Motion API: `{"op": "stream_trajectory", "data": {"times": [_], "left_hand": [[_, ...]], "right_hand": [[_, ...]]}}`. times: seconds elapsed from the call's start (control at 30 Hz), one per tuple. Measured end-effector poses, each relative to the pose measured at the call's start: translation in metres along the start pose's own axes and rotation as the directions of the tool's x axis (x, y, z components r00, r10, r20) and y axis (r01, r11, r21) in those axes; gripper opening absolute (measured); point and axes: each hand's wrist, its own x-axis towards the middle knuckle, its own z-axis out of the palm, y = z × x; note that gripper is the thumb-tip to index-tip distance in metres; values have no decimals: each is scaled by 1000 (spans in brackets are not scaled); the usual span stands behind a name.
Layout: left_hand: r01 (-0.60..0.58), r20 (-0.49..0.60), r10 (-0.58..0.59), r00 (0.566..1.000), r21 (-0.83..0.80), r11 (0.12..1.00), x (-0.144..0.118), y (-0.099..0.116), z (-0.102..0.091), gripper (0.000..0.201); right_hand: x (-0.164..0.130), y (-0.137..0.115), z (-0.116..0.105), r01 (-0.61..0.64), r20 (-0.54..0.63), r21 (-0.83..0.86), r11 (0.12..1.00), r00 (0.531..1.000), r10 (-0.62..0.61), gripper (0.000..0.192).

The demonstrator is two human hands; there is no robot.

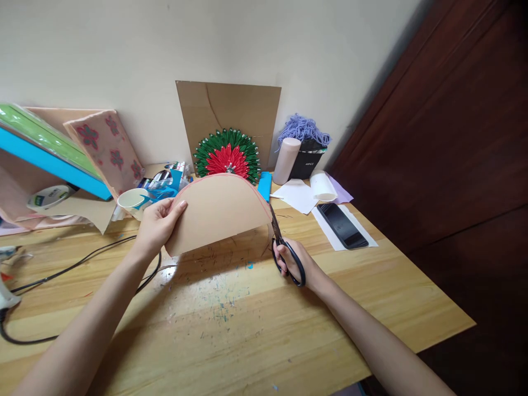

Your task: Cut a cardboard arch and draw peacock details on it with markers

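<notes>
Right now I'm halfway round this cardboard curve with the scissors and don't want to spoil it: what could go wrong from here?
1. The left hand grips only one edge of the cardboard piece, so it may flex and the scissors could wander off the red line.
2. The blades point toward the blue strip and the red and green ornament close behind; they might nick them.
3. The right hand works near the phone; offcuts or an elbow could knock it.

Fig.: Cream plaster wall [103,49] behind a paint-flecked light-wood table [256,324]; dark brown wood door [454,137] at table's right edge; soft, even light from above, w/ faint shadows.
</notes>
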Motion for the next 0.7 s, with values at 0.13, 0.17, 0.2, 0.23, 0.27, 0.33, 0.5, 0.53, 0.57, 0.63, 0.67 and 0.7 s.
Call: {"op": "stream_trajectory", "data": {"times": [0.13,0.17,0.2,0.23,0.27,0.33,0.5,0.53,0.57,0.63,0.67,0.7], "left_hand": [[8,-8,-8,1000,25,1000,1,3,-6,38],[12,-7,-11,1000,29,1000,2,2,-8,38],[16,-3,-16,1000,29,999,2,2,-9,38],[21,0,-21,1000,28,999,3,2,-11,38],[25,0,-25,1000,29,999,4,1,-12,39],[30,0,-30,1000,43,999,5,0,-15,38],[32,50,-37,998,97,995,4,0,-15,38],[32,62,-38,997,104,994,4,0,-14,38],[29,68,-37,997,112,993,4,0,-13,39],[22,65,-30,997,128,992,4,-1,-12,39],[20,63,-28,998,132,991,5,-2,-13,39],[19,63,-28,998,133,991,5,-2,-13,39]], "right_hand": [[3,9,-1,-45,2,-34,998,999,45,59],[3,10,0,-66,2,-31,997,998,67,57],[3,10,0,-87,2,-27,996,996,87,55],[3,10,1,-99,3,-25,995,995,99,54],[3,9,1,-98,6,-24,995,995,98,53],[2,5,2,-77,26,-13,997,997,77,56],[-2,-2,8,-13,152,98,995,988,-2,70],[-2,-3,9,-13,149,109,994,989,-3,71],[-3,-3,10,-22,134,114,993,991,7,72],[-2,-1,11,-49,98,113,992,994,38,70],[-2,1,11,-58,84,102,993,995,49,68],[-1,3,11,-56,71,80,995,996,50,67]]}}
